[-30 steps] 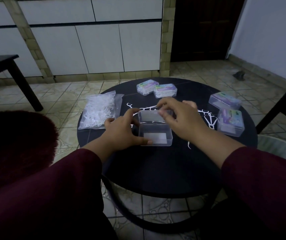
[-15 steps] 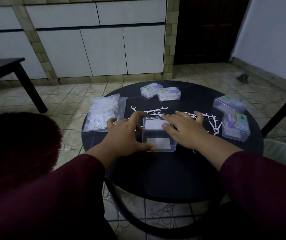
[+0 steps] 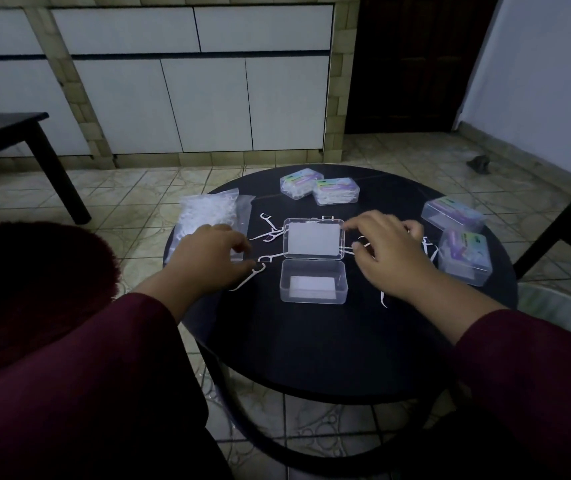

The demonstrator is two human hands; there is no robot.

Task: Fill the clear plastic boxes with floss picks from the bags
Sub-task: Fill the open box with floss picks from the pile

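I see the clear plastic box point(image 3: 313, 284) lying open and empty at the middle of the round tabletop point(image 3: 311, 351), lid flat on its far side, loose floss picks point(image 3: 270, 233) scattered left and right of it. My left hand point(image 3: 207, 261) reaches over picks beside the bag point(image 3: 207, 220), my right hand point(image 3: 389, 254) over the right-hand scatter, fingers loosely curled (whether either pinches one I cannot tell). The picks look light, thin and springy, best pinched by the handles; four filled boxes crowd the far and right edges, leaving the near side free.
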